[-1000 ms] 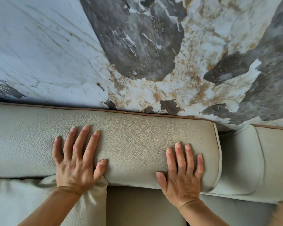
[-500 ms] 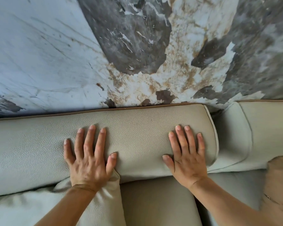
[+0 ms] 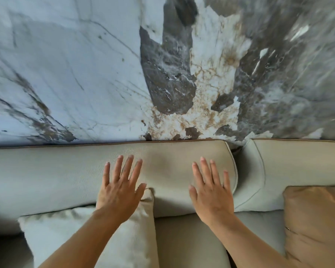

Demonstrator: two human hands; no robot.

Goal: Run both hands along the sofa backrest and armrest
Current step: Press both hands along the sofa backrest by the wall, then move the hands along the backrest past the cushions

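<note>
Both hands lie flat and open, fingers spread, holding nothing: the left hand [image 3: 120, 192] presses its palm on the backrest [image 3: 46, 175] with its thumb just touching the top corner of a pale cushion [image 3: 89, 235] that leans against it, and the right hand [image 3: 211, 192] rests palm-down near the backrest's rounded right end, its little finger just short of the piped edge. The backrest runs across the middle of the view, below a marbled wall [image 3: 85, 74]; past a narrow gap to the right sits the next padded section [image 3: 298, 171], which may be the armrest, though that cannot be told for sure, with a tan cushion [image 3: 317, 219] propped in front of it. The step in hand looks like the sweep along the backrest, close to its right end. The next move likely calls for sliding both palms rightward over the piped edge and across the gap, keeping light, even contact and lifting the left thumb clear of the pale cushion.
</note>
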